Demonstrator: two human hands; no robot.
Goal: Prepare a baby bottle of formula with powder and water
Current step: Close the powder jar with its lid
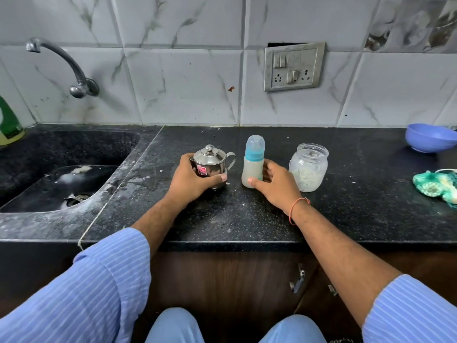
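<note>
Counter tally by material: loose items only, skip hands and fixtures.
Steel: 1, lidded steel pot
Plastic: 2, blue-capped baby bottle, blue bowl
Glass: 1, clear powder jar
Fabric: 1, green mesh scrubber
Total: 5

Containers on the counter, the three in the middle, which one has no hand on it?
The clear jar holding white powder, rightmost of the three. The left hand grips the steel pot; the right hand holds the baby bottle.
</note>
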